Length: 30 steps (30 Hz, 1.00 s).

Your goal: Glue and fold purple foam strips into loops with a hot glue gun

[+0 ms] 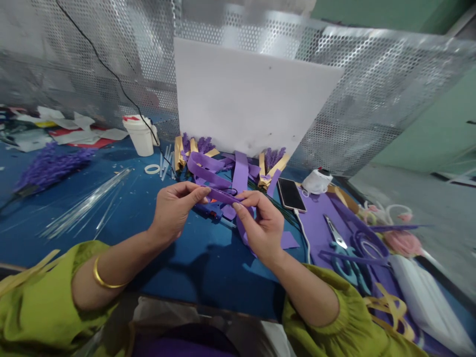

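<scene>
A narrow purple strip (224, 197) is stretched between my two hands above the blue table (178, 277). My left hand (172, 210) pinches its left end between thumb and index finger. At its right end, my right hand (260, 223) grips it the same way. Wider purple ribbon (240, 173) lies in loops and bands just behind the hands. A blue glue gun (208, 210) rests under the strip, partly hidden. Purple flower sprigs with gold ribbon (265, 173) stand against the white board (256, 99).
Left: purple flower bunch (52, 166), clear sticks (85, 203), white cup (139, 135), tape ring (152, 169). Right: phone (291, 194) with white cable, scissors (347, 263), purple ribbon roll (368, 246), yellow ribbon (390, 310). A black cord hangs at the upper left.
</scene>
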Tool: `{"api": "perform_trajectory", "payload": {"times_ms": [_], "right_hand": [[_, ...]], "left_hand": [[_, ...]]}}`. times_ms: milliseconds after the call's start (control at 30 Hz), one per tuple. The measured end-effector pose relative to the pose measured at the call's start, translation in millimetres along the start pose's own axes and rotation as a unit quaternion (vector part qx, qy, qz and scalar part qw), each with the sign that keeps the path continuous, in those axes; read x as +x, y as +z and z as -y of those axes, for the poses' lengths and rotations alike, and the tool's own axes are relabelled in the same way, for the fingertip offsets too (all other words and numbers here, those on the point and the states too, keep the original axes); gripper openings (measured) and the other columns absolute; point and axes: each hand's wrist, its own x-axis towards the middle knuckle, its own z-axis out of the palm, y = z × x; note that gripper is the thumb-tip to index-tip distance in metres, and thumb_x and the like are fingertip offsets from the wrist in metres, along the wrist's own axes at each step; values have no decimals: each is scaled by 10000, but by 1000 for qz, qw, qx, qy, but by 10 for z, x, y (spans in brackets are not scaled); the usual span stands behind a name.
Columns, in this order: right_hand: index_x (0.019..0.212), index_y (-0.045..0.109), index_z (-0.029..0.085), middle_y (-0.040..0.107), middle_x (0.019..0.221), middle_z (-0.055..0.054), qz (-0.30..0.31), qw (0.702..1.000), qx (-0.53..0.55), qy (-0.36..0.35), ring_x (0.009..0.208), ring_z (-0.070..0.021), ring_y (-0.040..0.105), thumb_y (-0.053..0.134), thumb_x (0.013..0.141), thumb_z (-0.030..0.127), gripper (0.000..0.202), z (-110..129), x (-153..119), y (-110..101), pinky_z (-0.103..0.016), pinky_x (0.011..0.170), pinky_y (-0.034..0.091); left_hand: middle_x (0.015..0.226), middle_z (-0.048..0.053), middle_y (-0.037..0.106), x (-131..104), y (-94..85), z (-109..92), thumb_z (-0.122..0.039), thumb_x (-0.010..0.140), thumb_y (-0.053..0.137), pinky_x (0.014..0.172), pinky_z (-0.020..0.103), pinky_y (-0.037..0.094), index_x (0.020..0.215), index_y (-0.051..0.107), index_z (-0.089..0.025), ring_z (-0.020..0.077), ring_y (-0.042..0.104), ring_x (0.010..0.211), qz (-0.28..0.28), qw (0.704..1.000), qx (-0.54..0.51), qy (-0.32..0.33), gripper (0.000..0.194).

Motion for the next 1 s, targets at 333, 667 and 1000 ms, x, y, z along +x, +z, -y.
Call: {"api": "perform_trajectory", "payload": {"times_ms": [333, 667, 1000], "right_hand": [[764, 585, 233, 675, 809, -16, 4, 1000, 4, 4, 863, -187, 665, 665, 883, 213, 145, 5, -3, 20, -339, 809, 512], [753, 599, 224, 688, 846, -27, 12, 999, -16, 39, 844, -189, 658, 678, 874, 256, 148, -17, -43, 38, -338, 803, 504], [669, 605, 215, 732, 817, -29, -15, 994, 28, 101, 797, -185, 666, 699, 831, 252, 191, 15, 4, 59, -328, 762, 518]], "left_hand": [[702, 23, 723, -3, 18, -58, -257, 612, 875, 649, 256, 533, 740, 781, -167, 135, 634, 630, 89, 990, -61, -89, 183], [719, 52, 746, 4, 37, -2, -283, 588, 905, 672, 279, 569, 710, 789, -148, 155, 671, 658, 62, 977, -118, -169, 216], [707, 40, 741, -21, 55, 13, -279, 605, 894, 693, 278, 572, 703, 784, -148, 151, 674, 664, 44, 984, -102, -142, 198]]}}
